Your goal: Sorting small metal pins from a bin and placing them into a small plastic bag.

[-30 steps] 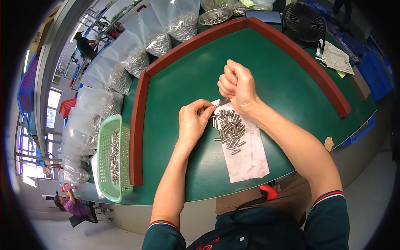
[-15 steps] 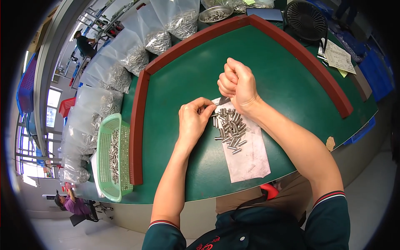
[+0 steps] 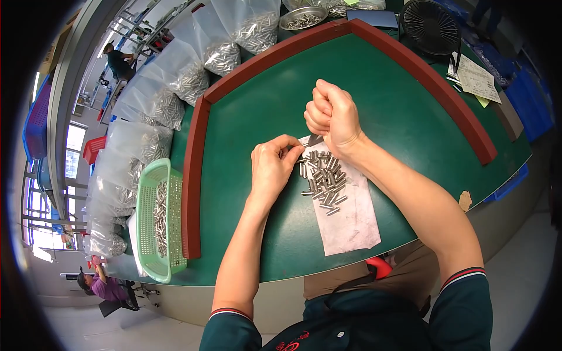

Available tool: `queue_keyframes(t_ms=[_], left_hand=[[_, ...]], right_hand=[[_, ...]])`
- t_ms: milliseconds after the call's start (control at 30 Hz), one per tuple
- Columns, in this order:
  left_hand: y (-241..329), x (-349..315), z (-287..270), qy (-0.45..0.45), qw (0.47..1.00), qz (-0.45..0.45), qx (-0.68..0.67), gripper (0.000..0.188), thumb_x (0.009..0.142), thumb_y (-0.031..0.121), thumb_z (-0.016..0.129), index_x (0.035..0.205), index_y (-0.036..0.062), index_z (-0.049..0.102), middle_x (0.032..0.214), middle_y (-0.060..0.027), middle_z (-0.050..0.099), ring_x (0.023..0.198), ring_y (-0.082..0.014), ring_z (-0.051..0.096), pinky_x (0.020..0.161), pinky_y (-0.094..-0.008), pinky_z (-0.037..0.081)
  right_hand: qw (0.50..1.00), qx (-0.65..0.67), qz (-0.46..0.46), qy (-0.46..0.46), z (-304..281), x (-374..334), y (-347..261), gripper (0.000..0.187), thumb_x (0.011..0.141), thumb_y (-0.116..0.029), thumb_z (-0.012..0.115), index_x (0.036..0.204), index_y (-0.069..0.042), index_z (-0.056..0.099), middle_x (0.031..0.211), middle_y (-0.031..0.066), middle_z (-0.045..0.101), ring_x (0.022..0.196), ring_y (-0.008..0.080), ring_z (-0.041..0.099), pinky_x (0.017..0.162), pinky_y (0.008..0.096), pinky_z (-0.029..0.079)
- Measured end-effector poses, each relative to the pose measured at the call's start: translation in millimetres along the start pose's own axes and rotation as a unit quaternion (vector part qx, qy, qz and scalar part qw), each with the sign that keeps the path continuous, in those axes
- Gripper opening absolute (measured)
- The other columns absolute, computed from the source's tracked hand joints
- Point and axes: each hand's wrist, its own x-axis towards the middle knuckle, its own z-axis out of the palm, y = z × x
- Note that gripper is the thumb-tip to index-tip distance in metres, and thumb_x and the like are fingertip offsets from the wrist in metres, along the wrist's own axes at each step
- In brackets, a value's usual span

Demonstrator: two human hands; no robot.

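My left hand [image 3: 272, 164] is closed in a pinch at the upper left of a pile of small metal pins [image 3: 323, 182]. A small metal pin seems to sit between thumb and forefinger, its end by the fingertips. Across from it, my right hand [image 3: 335, 117] makes a fist around a tool whose dark, flat blade [image 3: 315, 140] shows below the fingers; its handle is hidden. The blade's tip points toward my left fingertips. Beneath the pile lies a stained whitish sheet [image 3: 351, 234] on the green table top [image 3: 257, 111].
A red-brown raised border [image 3: 193, 175] rings the work area. To its left stands a green basket [image 3: 170, 228] of metal pins, with clear bags [image 3: 190, 82] of metal parts behind. Farther back are a metal bowl [image 3: 303, 20], a black fan [image 3: 431, 29] and papers [image 3: 477, 81].
My right fist has shifted very slightly to the left. The left hand keeps its pinch in the same place.
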Motion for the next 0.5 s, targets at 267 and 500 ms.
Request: queue_keyframes(t_ms=[267,500], left_hand=[[0.3,2.5,0.2,-0.004,1.000,0.000,-0.003,0.010,0.070,0.011,0.067,0.073,0.0015,0.064,0.049,-0.0082,0.049,0.042,-0.0162,0.045,0.045,-0.0308,0.037],[1.7,3.1,0.3,-0.006,1.000,-0.013,-0.021,0.010,0.070,0.009,0.067,0.072,0.0004,0.063,0.048,-0.0075,0.048,0.042,-0.0150,0.044,0.045,-0.0304,0.036]], right_hand=[[0.999,-0.027,-0.029,-0.023,5.0,-1.0,4.1,0.042,0.087,-0.022,0.040,0.049,-0.011,0.028,0.040,-0.0033,0.025,0.035,0.0064,0.020,0.034,0.0247,0.016],[0.995,-0.084,-0.055,-0.019,9.6,-0.3,8.2,0.042,0.090,-0.024,0.036,0.051,-0.012,0.025,0.040,-0.0032,0.023,0.037,0.0067,0.017,0.037,0.0248,0.013]])
